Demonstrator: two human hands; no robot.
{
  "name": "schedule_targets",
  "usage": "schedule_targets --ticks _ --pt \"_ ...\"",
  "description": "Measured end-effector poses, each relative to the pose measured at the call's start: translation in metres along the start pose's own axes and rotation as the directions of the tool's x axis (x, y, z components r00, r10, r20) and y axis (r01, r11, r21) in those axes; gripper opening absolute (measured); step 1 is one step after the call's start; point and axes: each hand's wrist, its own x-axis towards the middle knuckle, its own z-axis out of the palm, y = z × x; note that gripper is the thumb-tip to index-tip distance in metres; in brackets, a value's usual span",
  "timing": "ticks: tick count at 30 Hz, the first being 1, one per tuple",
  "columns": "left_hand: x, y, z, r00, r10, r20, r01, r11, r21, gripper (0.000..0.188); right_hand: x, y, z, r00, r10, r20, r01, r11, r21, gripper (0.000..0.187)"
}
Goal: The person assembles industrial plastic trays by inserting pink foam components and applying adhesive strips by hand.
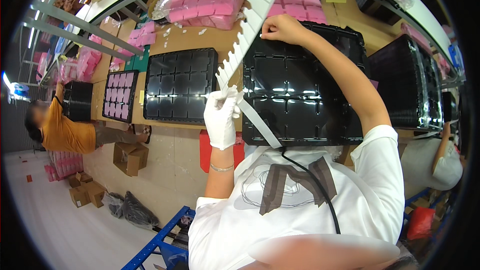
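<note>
Your left hand (221, 119) grips the notched strip (256, 19); your right hand (284, 29) pinches a white bit (261, 36); the tray (305, 121) looks unfilled.

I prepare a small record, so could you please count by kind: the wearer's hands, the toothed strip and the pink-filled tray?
Hands: 2 (left hand gloved, right hand bare)
Toothed white strip: 1
Pink-filled tray: 1
Total: 4
</note>
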Motion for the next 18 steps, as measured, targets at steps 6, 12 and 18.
schedule_targets --ticks 6,12,18 --pt "-0.001 0.006 0.010 1.000 -0.004 0.004 0.003 0.997 0.076 0.012 -0.026 -0.004 -0.013 0.988 0.157 -0.003 -0.104 0.669 0.736 0.017" --pt "-0.003 0.015 0.040 0.997 0.004 0.082 -0.008 0.999 0.053 0.018 -0.116 -0.083 0.003 0.932 0.089 0.353 -0.358 0.057 0.932 0.013" --pt "-0.004 0.027 0.075 0.973 -0.092 0.210 0.094 0.996 0.002 0.021 -0.175 -0.113 -0.003 0.966 0.244 -0.082 -0.107 0.669 0.735 0.010"
